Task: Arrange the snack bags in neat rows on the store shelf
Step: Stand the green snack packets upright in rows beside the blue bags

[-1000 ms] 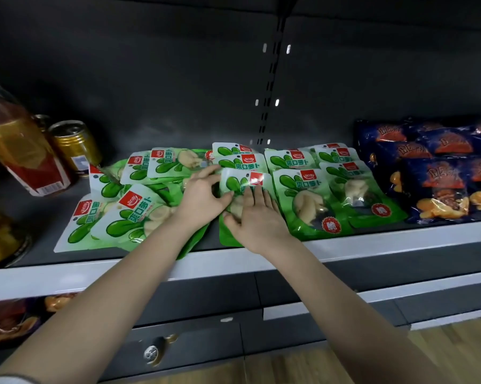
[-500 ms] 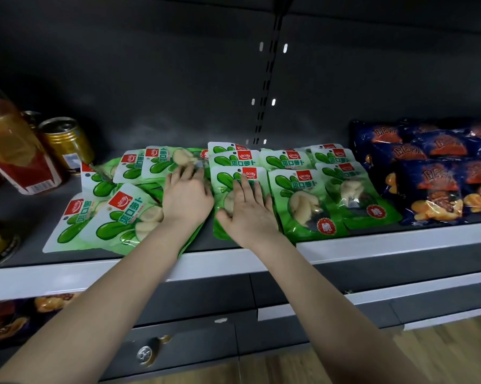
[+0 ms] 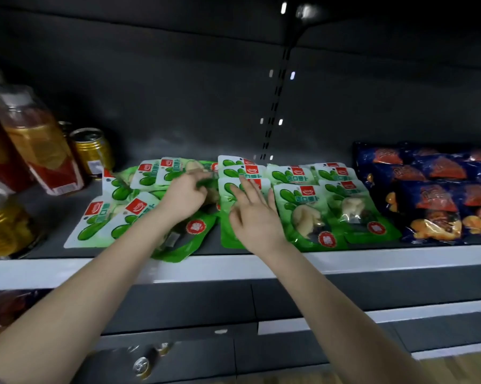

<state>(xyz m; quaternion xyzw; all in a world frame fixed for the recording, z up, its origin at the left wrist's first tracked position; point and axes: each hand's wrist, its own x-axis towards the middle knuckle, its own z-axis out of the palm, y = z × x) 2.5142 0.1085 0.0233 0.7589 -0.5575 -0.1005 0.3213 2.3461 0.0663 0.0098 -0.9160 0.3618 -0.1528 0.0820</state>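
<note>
Lying flat across the middle of the frame on the dark shelf (image 3: 344, 260) with a white front edge: green snack bags (image 3: 306, 214), white-topped, red logo at one corner.

Sorted part, centre to centre-right: three overlapping columns running front to back, edges touching side to side, front bags close to the shelf edge.

Unsorted part, centre-left: loose heap (image 3: 114, 217) of the same bags, tilted at mixed angles and overlapping; one bag (image 3: 186, 239) drooping over the white front edge.

Right hand (image 3: 254, 214), centre: palm down, fingers spread and straight, pressed on the front bag (image 3: 228, 231) of the leftmost tidy column.

Left hand (image 3: 185, 198), just left of it, well apart from the shelf edge: fingers bent onto a bag at the right side of the heap; blurred, so gripping or merely touching cannot be told.

Blue snack bags (image 3: 433, 195), right of frame: orange and red print, stacked in overlapping rows just beside the last green column.

Bottles (image 3: 37, 145) of amber liquid with red labels, upper left, leaning. Gold can (image 3: 91, 151) just right of them, upright, near the back wall. Jar (image 3: 3, 220) with yellow contents, left edge, near the front.

Lower shelf (image 3: 400, 314), bottom of frame: grey front with a white strip.
</note>
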